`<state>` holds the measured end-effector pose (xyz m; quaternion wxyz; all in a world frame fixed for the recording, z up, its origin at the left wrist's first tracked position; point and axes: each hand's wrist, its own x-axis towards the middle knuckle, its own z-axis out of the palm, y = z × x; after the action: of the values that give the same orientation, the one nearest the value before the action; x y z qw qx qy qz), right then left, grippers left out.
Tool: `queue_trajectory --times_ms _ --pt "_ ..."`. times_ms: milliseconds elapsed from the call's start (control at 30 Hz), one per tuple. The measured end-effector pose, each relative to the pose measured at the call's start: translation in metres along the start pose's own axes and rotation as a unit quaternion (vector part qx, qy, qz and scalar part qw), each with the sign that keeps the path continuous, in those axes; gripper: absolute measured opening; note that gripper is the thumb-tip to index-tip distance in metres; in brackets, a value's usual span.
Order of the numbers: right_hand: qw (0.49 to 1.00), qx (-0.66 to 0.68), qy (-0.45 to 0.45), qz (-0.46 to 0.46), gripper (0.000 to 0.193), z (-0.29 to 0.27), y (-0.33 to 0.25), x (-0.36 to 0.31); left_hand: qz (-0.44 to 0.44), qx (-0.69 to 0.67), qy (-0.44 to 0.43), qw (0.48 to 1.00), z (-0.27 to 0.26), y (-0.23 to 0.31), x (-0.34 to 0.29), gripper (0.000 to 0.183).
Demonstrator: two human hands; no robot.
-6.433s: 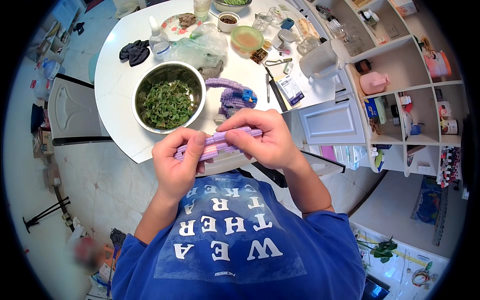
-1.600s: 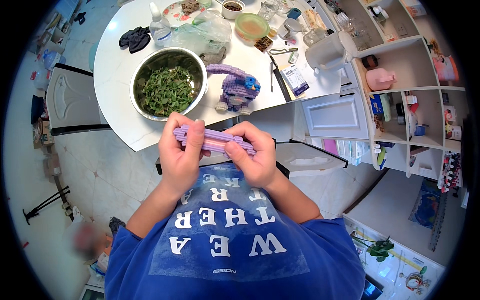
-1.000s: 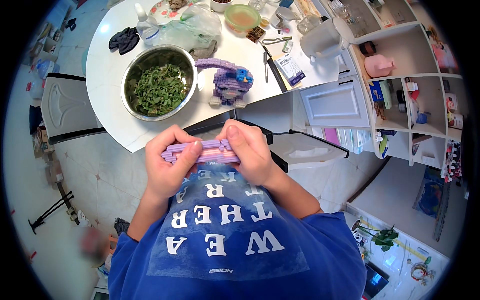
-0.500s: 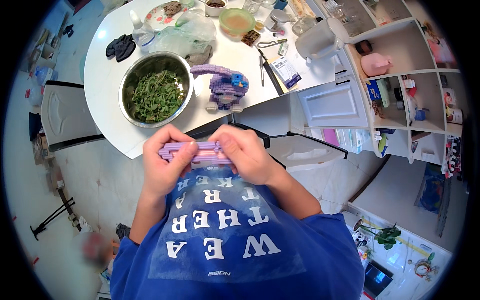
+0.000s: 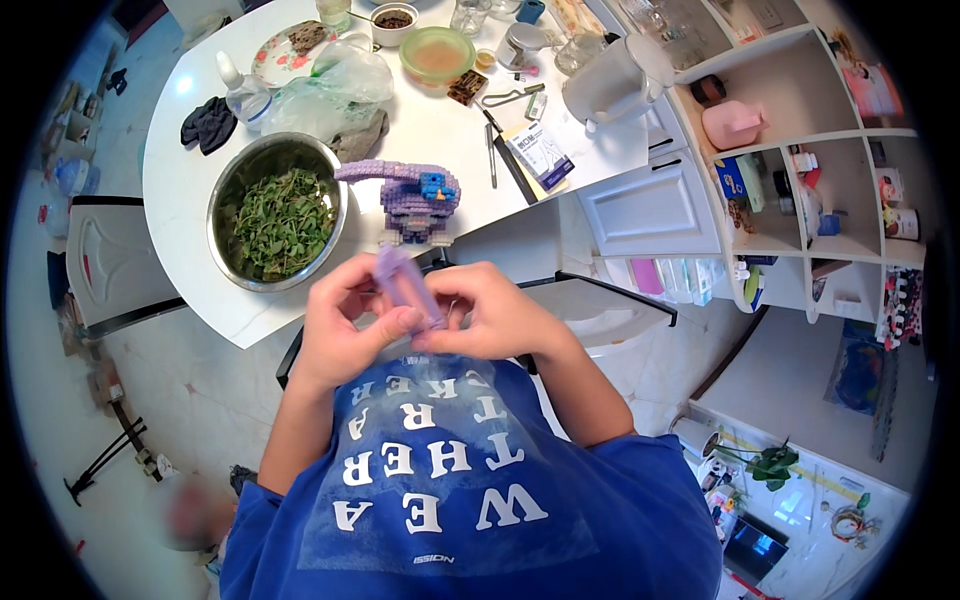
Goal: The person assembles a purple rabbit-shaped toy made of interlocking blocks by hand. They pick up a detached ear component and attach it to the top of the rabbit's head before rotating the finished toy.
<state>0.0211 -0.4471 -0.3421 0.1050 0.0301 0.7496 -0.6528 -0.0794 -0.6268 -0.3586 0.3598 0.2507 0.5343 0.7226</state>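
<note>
Between my two hands, in front of my chest, is a lavender building-block strip, tilted and slightly blurred. My left hand pinches it from the left, thumb across its lower part. My right hand closes on its lower end with thumb and fingertips; part of that end is hidden. Just beyond them, at the table's near edge, a purple building-block figure stands with a long ear-like piece out to the left and a blue ornament. A steel bowl of green leaves sits left of the figure.
On the white table are a plastic bag, a spray bottle, a dark cloth, a green-rimmed dish, pens and a printed card. A frosted jug stands right, near open shelves. Chairs flank the table.
The lavender strip has turned from lying level to a steep tilt, its upper end toward the table. My fingers have shifted on it. The view has moved, so the table appears further left and lower.
</note>
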Motion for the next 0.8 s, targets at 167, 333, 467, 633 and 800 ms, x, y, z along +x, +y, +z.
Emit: queue_trajectory --times_ms 167,333,467,633,800 --pt "0.992 0.06 0.11 -0.004 0.028 -0.039 0.023 0.008 -0.027 -0.02 0.077 0.996 0.005 -0.021 0.018 0.029" --pt "0.963 0.174 0.205 -0.018 0.03 -0.078 0.052 0.043 -0.081 0.007 0.183 0.98 -0.001 -0.06 0.019 0.017" --pt "0.963 0.174 0.207 0.004 0.033 -0.097 0.073 0.07 -0.126 0.035 0.237 0.963 0.004 -0.082 0.022 0.013" --pt "0.971 0.11 0.214 0.008 0.033 -0.106 0.093 0.091 -0.155 0.191 0.255 0.935 0.008 -0.104 0.043 0.019" --pt "0.974 0.004 0.226 0.001 0.03 -0.108 0.1 0.096 -0.039 0.404 0.267 0.874 0.0 -0.116 0.073 0.068"
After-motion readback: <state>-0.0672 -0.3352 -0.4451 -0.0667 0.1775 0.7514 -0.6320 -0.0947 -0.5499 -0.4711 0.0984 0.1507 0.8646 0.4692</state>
